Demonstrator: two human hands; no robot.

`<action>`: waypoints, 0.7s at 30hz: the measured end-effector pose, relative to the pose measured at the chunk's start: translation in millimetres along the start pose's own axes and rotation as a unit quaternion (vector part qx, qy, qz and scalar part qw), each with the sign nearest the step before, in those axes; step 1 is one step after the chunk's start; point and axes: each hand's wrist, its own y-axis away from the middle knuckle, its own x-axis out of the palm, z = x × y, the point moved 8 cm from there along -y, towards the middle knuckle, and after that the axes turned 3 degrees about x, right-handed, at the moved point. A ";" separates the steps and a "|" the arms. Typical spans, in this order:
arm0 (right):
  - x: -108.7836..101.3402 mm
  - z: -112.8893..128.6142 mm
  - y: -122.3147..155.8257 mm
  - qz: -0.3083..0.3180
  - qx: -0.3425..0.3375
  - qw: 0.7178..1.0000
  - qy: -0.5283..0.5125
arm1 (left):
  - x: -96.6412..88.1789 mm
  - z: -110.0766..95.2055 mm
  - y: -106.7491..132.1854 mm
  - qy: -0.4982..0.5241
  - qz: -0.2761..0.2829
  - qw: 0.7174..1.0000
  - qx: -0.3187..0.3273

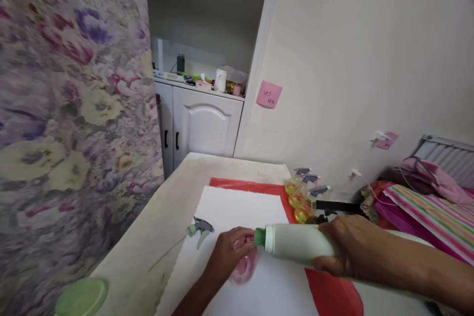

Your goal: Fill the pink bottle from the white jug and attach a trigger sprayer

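Observation:
My left hand [233,252] is closed around the upper part of a clear pinkish bottle [242,271] standing on white paper. In my right hand [338,247] is a large pale green bottle [296,243], tipped on its side. Its green spout [259,237] meets the neck of the pink bottle, close to my left fingers; whether liquid is flowing I cannot tell. A grey and green spray trigger head [200,228] with a thin tube lies to the left of my left hand. Near the front left is a pale green round cap [82,296].
White paper [240,202] lies over a red sheet [329,291] on the table [148,227]. Several spray bottles with yellow liquid [298,200] stand at the right edge. A floral curtain [77,108] hangs at left; a white cabinet [207,123] stands behind.

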 end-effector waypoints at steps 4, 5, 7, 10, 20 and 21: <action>-1.7 1.5 0.8 0.017 0.010 1.000 -0.006 | 0.1 -1.1 0.3 0.006 0.000 1.000 0.002; -2.1 2.0 0.9 0.016 0.008 1.000 -0.004 | 0.0 -0.9 0.4 0.007 0.000 1.000 0.003; -2.5 2.9 1.0 0.009 0.003 1.000 -0.002 | -0.1 0.0 0.7 0.009 -0.001 1.000 0.003; -1.0 2.8 0.5 0.006 0.001 1.000 0.001 | -0.5 0.8 0.7 0.015 -0.001 1.000 0.004; 2.7 -0.7 -2.5 0.011 0.009 1.000 0.024 | -0.8 2.9 0.7 0.006 0.003 1.000 -0.002; 3.2 -1.2 -2.2 0.007 0.008 1.000 0.026 | -0.7 2.7 0.7 0.007 0.003 1.000 -0.001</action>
